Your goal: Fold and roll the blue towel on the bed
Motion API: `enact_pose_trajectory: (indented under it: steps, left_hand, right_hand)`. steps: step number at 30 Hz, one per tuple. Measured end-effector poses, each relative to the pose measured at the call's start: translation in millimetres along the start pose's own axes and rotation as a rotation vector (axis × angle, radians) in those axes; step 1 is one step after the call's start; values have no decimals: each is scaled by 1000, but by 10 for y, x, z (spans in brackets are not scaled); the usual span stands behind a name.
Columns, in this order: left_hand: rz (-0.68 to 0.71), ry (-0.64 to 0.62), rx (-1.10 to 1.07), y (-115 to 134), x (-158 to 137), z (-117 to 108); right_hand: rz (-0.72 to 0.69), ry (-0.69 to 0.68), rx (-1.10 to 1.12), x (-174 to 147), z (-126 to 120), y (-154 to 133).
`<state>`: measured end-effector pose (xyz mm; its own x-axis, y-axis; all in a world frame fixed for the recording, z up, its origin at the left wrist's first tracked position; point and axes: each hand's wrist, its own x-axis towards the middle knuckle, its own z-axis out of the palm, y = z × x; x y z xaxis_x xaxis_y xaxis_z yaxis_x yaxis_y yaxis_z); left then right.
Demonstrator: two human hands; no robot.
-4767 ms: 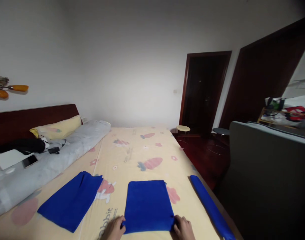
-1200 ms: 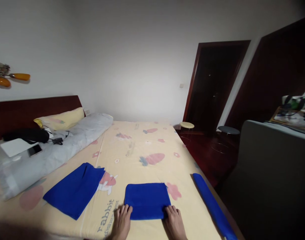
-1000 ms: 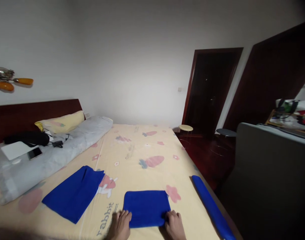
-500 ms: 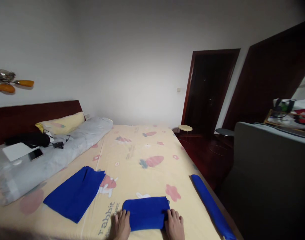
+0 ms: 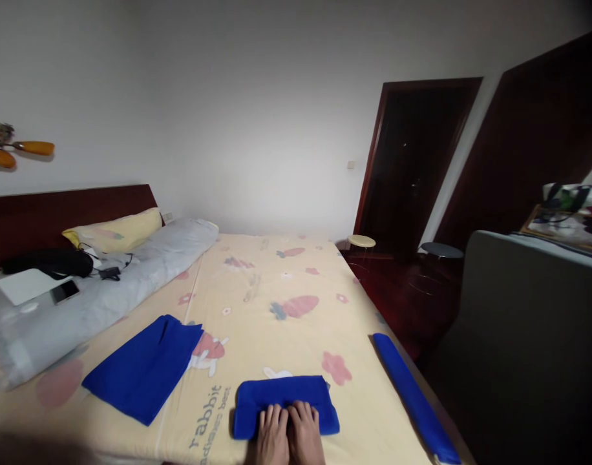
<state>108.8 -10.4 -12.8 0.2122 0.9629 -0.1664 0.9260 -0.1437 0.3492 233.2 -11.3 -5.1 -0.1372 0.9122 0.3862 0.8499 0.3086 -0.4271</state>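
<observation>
Both hands, left hand (image 5: 273, 434) and right hand (image 5: 306, 431), lie flat and released, side by side, pressing the small folded blue cloth (image 5: 285, 405) at six o'clock on the yellow-sheeted bed (image 5: 276, 290).

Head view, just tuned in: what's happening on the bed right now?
A person's left hand and right hand lie flat, side by side, on a small folded blue cloth near the bed's front edge. Another blue cloth lies to the left, and a rolled blue cloth lies along the bed's right edge.
</observation>
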Motion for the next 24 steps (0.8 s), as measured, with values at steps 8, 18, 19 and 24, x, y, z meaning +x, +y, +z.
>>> enact_pose_trajectory:
  steps: [8,18,19,24]
  left_hand:
    - [-17,150,-52,-190,84,22]
    - [1,63,-34,-250,164,148]
    - [7,66,-37,-246,164,132]
    - [36,141,-46,-285,151,5]
  right_hand:
    - [-38,-127,88,82,-140,148]
    - [-69,-108,39,66,-67,220]
    - [-66,-114,37,70,-76,220]
    - [-48,-101,54,104,-156,270]
